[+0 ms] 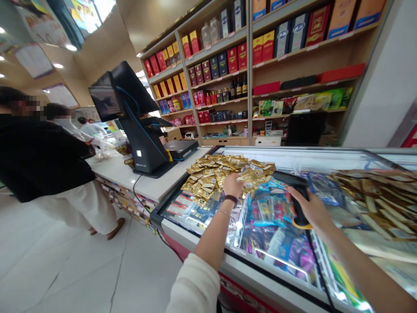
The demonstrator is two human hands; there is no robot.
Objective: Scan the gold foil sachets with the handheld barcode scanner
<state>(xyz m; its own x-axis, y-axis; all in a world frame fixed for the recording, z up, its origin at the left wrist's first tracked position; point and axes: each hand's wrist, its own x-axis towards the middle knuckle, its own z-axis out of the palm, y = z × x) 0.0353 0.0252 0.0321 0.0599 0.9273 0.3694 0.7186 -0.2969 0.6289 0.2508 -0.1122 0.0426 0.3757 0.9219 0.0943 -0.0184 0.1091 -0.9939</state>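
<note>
Pale tiled flr (pixel 65 261), stocked wood shelves (pixel 221 74), ceiling lts (pixel 71 47) on.

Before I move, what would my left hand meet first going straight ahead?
Your left hand would likely meet the heaped gold packets right by its fingers, though the exact depth is unclear.

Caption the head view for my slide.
Left hand at heaped gold foil packets, right hand gripping a black handheld scanner, over a glass-topped display chest.
</note>
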